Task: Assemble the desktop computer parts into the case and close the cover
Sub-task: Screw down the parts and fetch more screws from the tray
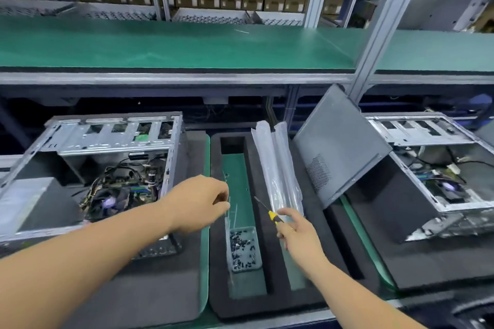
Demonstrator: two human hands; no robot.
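Two open computer cases flank a black foam tray [267,299] on the tabletop: the left case [107,165], bare perforated sheet metal with motherboard, fan and tangled cables showing, and the right case [433,168], against which a flat dark cover panel [344,149] leans tilted. In the tray sit a clear rectangular box of small dark screws [243,248] and long glossy plastic sleeves [278,165]. The left hand [199,203] hovers above the screw box, fingers curled; whether it pinches anything cannot be told. The right hand [296,232] holds a yellow-handled screwdriver [270,214] beside the sleeves.
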